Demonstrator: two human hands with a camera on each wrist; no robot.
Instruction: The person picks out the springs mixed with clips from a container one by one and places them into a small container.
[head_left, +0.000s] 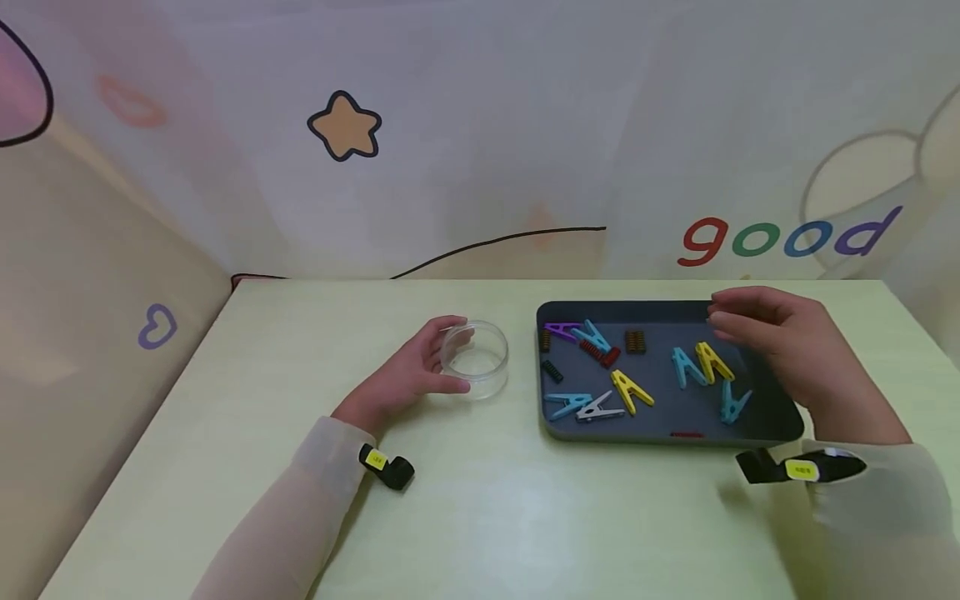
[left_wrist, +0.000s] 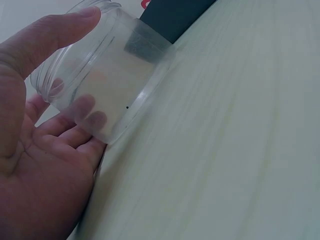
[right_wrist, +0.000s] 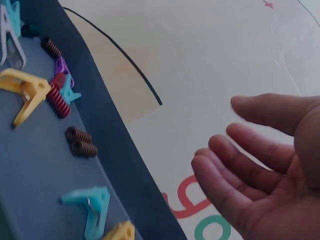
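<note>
1. Left of centre in the head view, the left hand (head_left: 420,367) lies on the pale green worktop (head_left: 480,517) with its grip curled round a clear round container (head_left: 476,358). In the left wrist view the thumb (left_wrist: 47,37) lies over the top of the container's wall and the fingers (left_wrist: 82,135) show through the clear plastic from the other side.
2. The container stands on the worktop just left of a dark tray (head_left: 772,425), near it but apart.
3. Right of centre, the tray holds loose parts. At its left end lie a purple clip (head_left: 561,331), a blue clip (head_left: 592,336) against a red spring (head_left: 598,353), a small dark spring (head_left: 551,372), and lower down a blue clip (head_left: 567,405) touching a white clip (head_left: 598,408).
4. Toward the middle of the tray lie a yellow clip (head_left: 630,390) and a pair of brown springs (head_left: 635,342).
5. Further right lie a blue clip (head_left: 686,367) beside a yellow clip (head_left: 712,361), and another blue clip (head_left: 733,402).
6. At the right of the frame, the right hand (head_left: 780,342) hangs over the tray's far right corner. Its grip is apart and holds nothing: the right wrist view shows the fingers (right_wrist: 240,165) loosely bent with a bare palm.
</note>
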